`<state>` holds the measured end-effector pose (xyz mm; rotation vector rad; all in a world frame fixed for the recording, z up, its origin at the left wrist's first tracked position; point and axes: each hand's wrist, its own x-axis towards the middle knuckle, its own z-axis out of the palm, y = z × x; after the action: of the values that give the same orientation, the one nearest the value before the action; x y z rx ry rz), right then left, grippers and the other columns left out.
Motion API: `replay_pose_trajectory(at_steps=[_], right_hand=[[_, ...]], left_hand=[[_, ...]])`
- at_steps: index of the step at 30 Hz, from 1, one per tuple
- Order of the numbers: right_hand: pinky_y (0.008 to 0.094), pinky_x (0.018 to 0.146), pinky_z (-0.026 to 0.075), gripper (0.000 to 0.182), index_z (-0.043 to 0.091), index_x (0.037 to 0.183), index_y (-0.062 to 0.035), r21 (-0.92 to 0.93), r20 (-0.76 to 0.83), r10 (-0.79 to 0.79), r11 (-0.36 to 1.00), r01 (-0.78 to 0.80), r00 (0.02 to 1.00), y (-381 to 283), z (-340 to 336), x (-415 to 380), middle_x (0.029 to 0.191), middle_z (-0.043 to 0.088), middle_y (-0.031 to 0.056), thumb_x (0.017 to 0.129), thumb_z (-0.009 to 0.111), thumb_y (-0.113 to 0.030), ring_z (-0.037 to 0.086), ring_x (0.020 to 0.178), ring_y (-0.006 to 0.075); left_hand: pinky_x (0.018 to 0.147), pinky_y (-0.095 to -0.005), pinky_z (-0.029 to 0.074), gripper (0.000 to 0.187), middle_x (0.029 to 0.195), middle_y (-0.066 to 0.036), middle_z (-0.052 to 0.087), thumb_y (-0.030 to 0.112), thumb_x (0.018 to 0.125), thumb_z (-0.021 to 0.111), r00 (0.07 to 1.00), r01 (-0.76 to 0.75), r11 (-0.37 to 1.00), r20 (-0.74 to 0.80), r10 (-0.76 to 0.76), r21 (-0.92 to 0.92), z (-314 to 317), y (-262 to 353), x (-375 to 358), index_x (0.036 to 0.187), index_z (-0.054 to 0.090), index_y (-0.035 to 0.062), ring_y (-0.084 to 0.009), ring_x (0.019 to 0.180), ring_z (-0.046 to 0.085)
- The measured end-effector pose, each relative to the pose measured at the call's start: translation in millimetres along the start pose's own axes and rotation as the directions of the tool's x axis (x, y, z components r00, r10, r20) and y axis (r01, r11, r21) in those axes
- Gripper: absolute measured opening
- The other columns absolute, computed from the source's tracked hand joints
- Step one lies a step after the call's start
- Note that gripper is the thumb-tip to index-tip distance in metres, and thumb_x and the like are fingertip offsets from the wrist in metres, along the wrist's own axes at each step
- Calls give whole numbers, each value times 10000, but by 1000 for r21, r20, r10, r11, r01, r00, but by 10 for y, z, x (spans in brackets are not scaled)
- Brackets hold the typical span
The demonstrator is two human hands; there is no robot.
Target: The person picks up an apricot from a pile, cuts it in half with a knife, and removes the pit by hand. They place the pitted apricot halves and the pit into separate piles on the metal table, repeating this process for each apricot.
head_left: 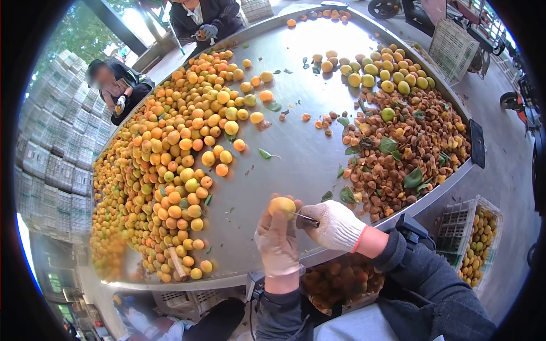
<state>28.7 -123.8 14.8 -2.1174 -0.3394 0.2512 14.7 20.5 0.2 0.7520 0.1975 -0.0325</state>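
Observation:
In a pale, thin glove, my left hand (278, 241) grips a yellow apricot (282, 208) upright between thumb and fingers, over the near edge of the steel table (267, 176). My right hand (339, 227), in a white knitted glove with a red cuff edge, is closed on a slim metal pitting tool (307, 219). The tool's thin tip meets the right side of the apricot; the rest of its handle is hidden in my fist. Directly below my hands stands a container of reddish-brown fruit (341, 279), partly covered by my arms.
Whole apricots (170, 165) heap along the table's left side. Brown pits and leaves (398, 159) pile up at right, with greener apricots (392, 68) behind. A wooden-handled tool (177, 262) lies front left. A fruit crate (475, 244) stands at right. Co-workers (205, 17) sit around the table.

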Motion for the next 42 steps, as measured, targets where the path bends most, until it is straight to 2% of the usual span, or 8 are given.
replay_pose_trajectory(at_steps=[8, 14, 16, 22, 30, 38, 40, 42], right_hand=[[429, 642, 504, 220, 681, 987, -115, 3, -43, -19, 1000, 19, 999, -37, -73, 11, 778, 652, 174, 778, 615, -127, 633, 723, 379], [429, 637, 510, 237, 677, 1003, -132, -106, -134, -95, 991, 81, 986, 15, -8, -22, 769, 658, 158, 773, 621, -134, 636, 724, 373], [430, 635, 511, 236, 676, 1002, -135, -129, -149, -107, 988, 88, 983, 12, -4, -19, 762, 658, 155, 772, 623, -138, 635, 719, 372], [424, 631, 508, 237, 668, 970, -67, -173, -8, 9, 985, -11, 1000, -83, -76, 21, 754, 648, 178, 735, 645, -95, 619, 711, 397], [334, 660, 481, 145, 710, 863, -35, 379, 396, 39, 903, -202, 918, 126, -70, 41, 720, 671, 131, 819, 623, -142, 614, 651, 217], [296, 701, 511, 112, 702, 860, -19, 460, 187, 168, 856, -237, 968, 17, -509, -150, 719, 673, 58, 796, 620, -63, 636, 710, 156], [284, 741, 509, 158, 685, 943, -25, 484, 192, 311, 795, -366, 931, -140, -585, -147, 765, 663, 49, 796, 658, -77, 633, 773, 146], [289, 761, 505, 267, 651, 1036, -33, 335, -215, -79, 930, 149, 973, -55, -364, -97, 838, 658, 68, 795, 707, -134, 626, 809, 155]], left_hand=[[967, -352, 487, 533, 1167, -151, 624, -43, 795, 727, 972, -235, 923, 61, 227, 305, 283, 31, -141, 1285, 516, -34, -256, 1078, 615], [970, -323, 477, 579, 1164, -120, 625, -55, 744, 765, 1000, -10, 968, 14, 7, 250, 185, 78, -136, 1274, 536, -9, -221, 1094, 595], [965, -305, 472, 584, 1123, -112, 633, -35, 723, 794, 949, -299, 612, 161, 270, 732, 158, 65, -134, 1252, 548, -20, -198, 1067, 590], [844, -287, 518, 502, 1083, -150, 642, -38, 766, 755, 966, -232, 817, 30, 255, 527, 197, 16, -111, 1221, 545, -56, -193, 934, 639], [835, -287, 525, 472, 1076, -128, 645, -93, 753, 725, 973, -224, 725, 194, 126, 652, 112, 134, -99, 1195, 567, -51, -191, 925, 636], [908, -291, 490, 487, 1129, -93, 618, -121, 764, 672, 985, -163, 960, -10, 170, 227, -44, 198, 39, 1228, 555, -31, -197, 1007, 619], [885, -292, 496, 479, 1111, -70, 623, -97, 787, 656, 959, -268, 667, 125, 255, 696, -50, 95, 45, 1244, 546, -8, -199, 1028, 616], [829, -285, 510, 457, 1067, -85, 627, -74, 796, 659, 885, -442, 328, 346, 313, 835, 111, 97, -54, 1233, 556, 14, -187, 960, 628]])
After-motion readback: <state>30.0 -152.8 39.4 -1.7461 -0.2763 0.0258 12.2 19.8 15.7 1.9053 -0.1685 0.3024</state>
